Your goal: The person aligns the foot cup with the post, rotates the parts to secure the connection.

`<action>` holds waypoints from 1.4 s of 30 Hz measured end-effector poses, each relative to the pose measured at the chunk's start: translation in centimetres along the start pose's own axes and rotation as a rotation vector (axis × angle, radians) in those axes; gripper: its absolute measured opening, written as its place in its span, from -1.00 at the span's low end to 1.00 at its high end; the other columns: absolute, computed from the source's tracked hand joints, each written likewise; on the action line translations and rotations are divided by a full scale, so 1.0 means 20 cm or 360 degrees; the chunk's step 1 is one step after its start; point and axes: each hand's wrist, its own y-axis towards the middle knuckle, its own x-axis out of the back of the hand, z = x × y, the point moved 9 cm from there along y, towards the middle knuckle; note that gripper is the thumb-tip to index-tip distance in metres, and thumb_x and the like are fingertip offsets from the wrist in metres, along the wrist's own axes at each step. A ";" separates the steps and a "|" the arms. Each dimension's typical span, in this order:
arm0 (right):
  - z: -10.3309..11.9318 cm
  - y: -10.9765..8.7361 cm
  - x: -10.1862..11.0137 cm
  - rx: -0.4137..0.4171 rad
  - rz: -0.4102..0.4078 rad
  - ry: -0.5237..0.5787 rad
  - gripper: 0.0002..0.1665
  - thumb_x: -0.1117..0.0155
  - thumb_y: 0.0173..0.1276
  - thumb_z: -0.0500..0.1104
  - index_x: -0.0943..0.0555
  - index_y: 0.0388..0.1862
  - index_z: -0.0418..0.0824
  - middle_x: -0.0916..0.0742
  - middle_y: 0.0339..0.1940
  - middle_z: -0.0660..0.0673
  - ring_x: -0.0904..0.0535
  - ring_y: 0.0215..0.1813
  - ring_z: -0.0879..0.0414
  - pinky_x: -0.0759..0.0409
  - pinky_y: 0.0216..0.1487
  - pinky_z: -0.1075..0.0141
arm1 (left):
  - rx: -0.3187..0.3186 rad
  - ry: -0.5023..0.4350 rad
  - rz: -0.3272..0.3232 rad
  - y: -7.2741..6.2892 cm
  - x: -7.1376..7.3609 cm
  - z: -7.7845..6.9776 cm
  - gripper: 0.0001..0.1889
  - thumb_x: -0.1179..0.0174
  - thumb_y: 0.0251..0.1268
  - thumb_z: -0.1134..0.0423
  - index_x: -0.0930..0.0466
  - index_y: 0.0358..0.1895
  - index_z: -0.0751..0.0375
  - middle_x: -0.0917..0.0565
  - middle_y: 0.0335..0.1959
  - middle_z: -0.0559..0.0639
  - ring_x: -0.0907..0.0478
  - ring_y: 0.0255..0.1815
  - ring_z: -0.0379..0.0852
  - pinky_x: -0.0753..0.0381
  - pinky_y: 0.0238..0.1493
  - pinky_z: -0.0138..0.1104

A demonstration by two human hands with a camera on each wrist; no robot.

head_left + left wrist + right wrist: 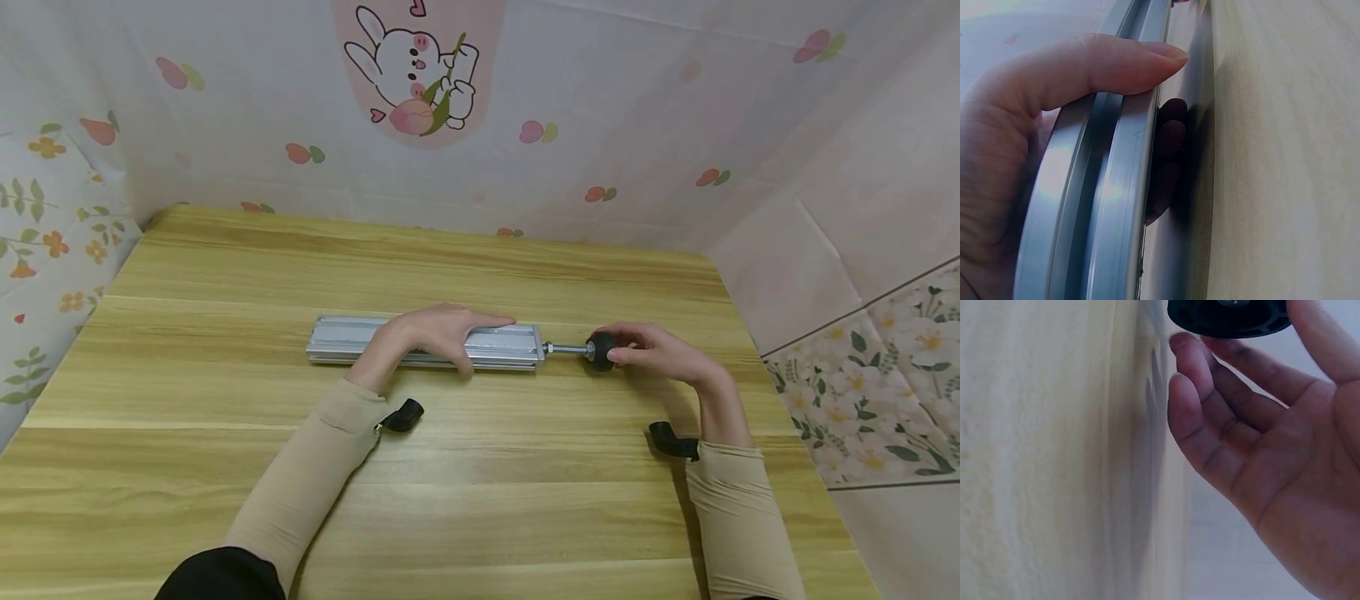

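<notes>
Conceivably, the metal profile [504,340], gripped in the left hand [435,332] over the table [495,500], twists if that hold slackens while the right hand [662,348], pinching the black foot [601,352] on the threaded rod [570,350] at its end, turns or tugs.

A grooved silver bar [504,340], held by the left hand [438,329], spans mid-frame sideways; the bolt [570,349] at its right end carries a black foot [599,353], pinched by the right hand [660,350].
</notes>
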 end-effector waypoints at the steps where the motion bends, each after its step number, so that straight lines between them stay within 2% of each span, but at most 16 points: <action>1: 0.00 0.00 0.00 0.0009 -0.0012 0.0015 -0.35 -0.30 0.48 -0.12 -0.41 0.48 -0.27 -0.63 0.26 -0.26 -0.59 0.05 0.16 -0.59 0.07 0.34 | 0.0000 -0.0003 0.0004 0.00 0.00 0.00 0.15 -0.39 -0.19 0.26 -0.09 0.65 -0.29 -0.47 0.41 -0.17 -0.16 -0.48 -0.18 -0.34 -0.26 -0.28; 5: 0.02 0.01 0.00 0.0061 -0.0051 0.0117 -0.15 -0.55 0.22 -0.25 -0.37 0.45 -0.27 -0.52 0.37 -0.25 -0.55 0.15 0.09 -0.61 0.13 0.32 | -0.0005 -0.0020 0.0020 0.00 -0.01 0.00 0.15 -0.38 -0.17 0.26 -0.08 0.66 -0.28 -0.50 0.33 -0.14 -0.07 -0.55 -0.19 -0.26 -0.37 -0.30; 7: 0.03 0.02 -0.01 0.0078 -0.0056 0.0166 -0.07 -0.62 0.09 -0.29 -0.36 0.41 -0.29 -0.50 0.34 -0.26 -0.56 0.16 0.04 -0.63 0.13 0.30 | -0.0006 -0.0023 0.0023 0.00 -0.01 0.00 0.15 -0.38 -0.17 0.26 -0.08 0.66 -0.28 -0.51 0.31 -0.14 -0.06 -0.57 -0.20 -0.24 -0.40 -0.30; 11: 0.03 0.03 -0.01 0.0067 -0.0064 0.0195 -0.11 -0.66 0.04 -0.30 -0.37 0.31 -0.28 -0.52 0.25 -0.26 -0.57 0.13 -0.01 -0.64 0.07 0.32 | -0.0004 -0.0019 0.0016 0.00 0.00 0.00 0.15 -0.37 -0.18 0.26 -0.08 0.66 -0.28 -0.50 0.32 -0.15 -0.07 -0.55 -0.19 -0.27 -0.36 -0.29; 16: 0.02 0.03 -0.01 0.0083 -0.0065 0.0169 -0.21 -0.61 0.12 -0.26 -0.41 0.28 -0.27 -0.55 0.24 -0.29 -0.61 0.09 0.02 -0.65 0.06 0.34 | -0.0001 -0.0016 0.0010 0.00 -0.01 0.00 0.15 -0.37 -0.19 0.26 -0.09 0.66 -0.28 -0.52 0.28 -0.14 -0.08 -0.53 -0.19 -0.27 -0.33 -0.28; 20: 0.02 0.01 -0.01 0.0110 -0.0005 0.0080 -0.37 -0.42 0.37 -0.21 -0.46 0.38 -0.24 -0.61 0.21 -0.25 -0.63 0.04 0.12 -0.62 0.03 0.35 | -0.0006 -0.0015 0.0011 0.00 -0.01 0.00 0.15 -0.37 -0.19 0.27 -0.09 0.66 -0.27 -0.52 0.27 -0.12 -0.07 -0.55 -0.20 -0.26 -0.36 -0.29; 23: 0.02 0.00 -0.02 0.0108 0.0042 0.0026 -0.44 -0.26 0.51 -0.16 -0.46 0.44 -0.22 -0.65 0.21 -0.22 -0.62 0.03 0.12 -0.60 0.00 0.33 | -0.0007 -0.0021 0.0006 0.00 0.00 0.00 0.15 -0.38 -0.18 0.27 -0.09 0.66 -0.26 -0.52 0.28 -0.12 -0.07 -0.55 -0.20 -0.26 -0.37 -0.29; 26: 0.02 0.00 -0.02 0.0094 0.0062 0.0011 -0.44 -0.19 0.56 -0.13 -0.45 0.47 -0.22 -0.66 0.23 -0.24 -0.62 0.03 0.11 -0.61 0.00 0.33 | -0.0004 -0.0019 -0.0003 0.00 0.00 0.00 0.15 -0.37 -0.20 0.27 -0.10 0.65 -0.27 -0.52 0.27 -0.13 -0.08 -0.54 -0.20 -0.28 -0.35 -0.28; 30: 0.02 0.00 -0.02 0.0084 0.0066 0.0018 -0.40 -0.21 0.55 -0.13 -0.42 0.50 -0.24 -0.66 0.24 -0.27 -0.64 0.01 0.15 -0.63 -0.01 0.32 | -0.0003 -0.0008 -0.0007 0.00 0.00 0.00 0.15 -0.38 -0.21 0.26 -0.10 0.65 -0.28 -0.53 0.28 -0.15 -0.11 -0.51 -0.19 -0.32 -0.31 -0.29; 33: 0.02 0.00 -0.01 0.0111 0.0029 0.0048 -0.29 -0.32 0.46 -0.17 -0.38 0.53 -0.27 -0.59 0.33 -0.30 -0.61 0.05 0.18 -0.62 0.05 0.34 | 0.0006 -0.0017 -0.0004 0.00 0.00 0.00 0.15 -0.37 -0.21 0.26 -0.10 0.65 -0.30 -0.52 0.28 -0.15 -0.11 -0.51 -0.19 -0.31 -0.31 -0.29; 36: 0.03 0.00 0.00 0.0153 -0.0027 0.0125 -0.14 -0.49 0.28 -0.26 -0.34 0.51 -0.30 -0.51 0.40 -0.33 -0.57 0.11 0.16 -0.62 0.08 0.36 | 0.0012 -0.0026 -0.0003 0.00 0.00 0.00 0.16 -0.37 -0.21 0.26 -0.10 0.65 -0.31 -0.53 0.26 -0.14 -0.10 -0.53 -0.19 -0.28 -0.34 -0.30; 39: 0.04 0.02 0.00 0.0180 -0.0061 0.0183 -0.06 -0.59 0.13 -0.32 -0.33 0.44 -0.34 -0.48 0.34 -0.35 -0.55 0.13 0.08 -0.63 0.07 0.36 | 0.0016 -0.0029 0.0000 0.00 0.00 0.00 0.16 -0.37 -0.21 0.26 -0.09 0.65 -0.31 -0.53 0.24 -0.14 -0.08 -0.54 -0.19 -0.26 -0.36 -0.30; 42: 0.04 0.03 0.00 0.0148 -0.0070 0.0200 -0.09 -0.64 0.07 -0.30 -0.36 0.36 -0.32 -0.50 0.29 -0.31 -0.56 0.13 0.05 -0.64 0.06 0.37 | 0.0016 -0.0025 -0.0001 0.00 0.00 0.00 0.16 -0.37 -0.20 0.27 -0.09 0.65 -0.31 -0.52 0.26 -0.15 -0.09 -0.53 -0.19 -0.29 -0.33 -0.29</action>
